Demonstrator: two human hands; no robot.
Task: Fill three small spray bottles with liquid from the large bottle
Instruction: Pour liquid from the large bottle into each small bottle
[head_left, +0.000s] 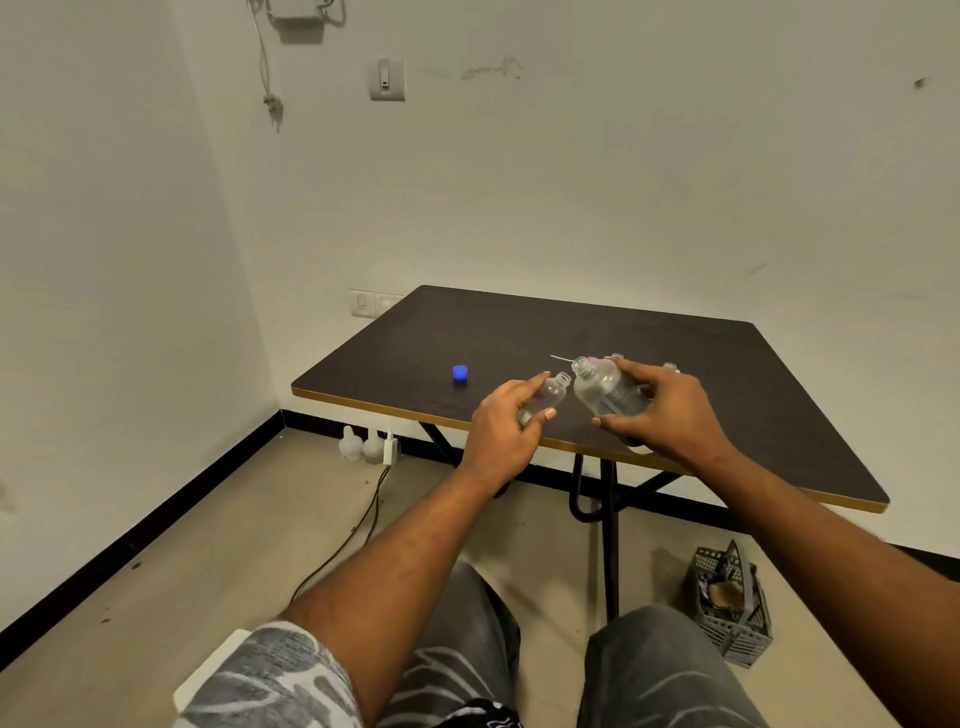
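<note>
Large clear bottle (605, 389), uncapped, held above the near edge of the table (519, 327) and tilted so that its open mouth points left and slightly up. The right hand (670, 410) grips its lower body, fingers wrapped over the top and thumb beneath. The mouth lies just beside the open neck of a small clear bottle (550, 395), likewise tilted, its neck leaning right. The left hand (506, 431) holds this small bottle, thumb and curled fingers pinching its body, the index finger stretched along its upper side. Whether the two necks touch cannot be told. Behind the right hand, the tops of two more small bottles (617, 357) (670, 367) show above the fingers; near them lies a pink-tipped spray head (591, 358) with a thin tube pointing left. A blue cap (460, 373) rests on the table, well apart to the left. On the floor: a grey basket (732, 613) at right, white jugs (358, 444) against the wall at left
</note>
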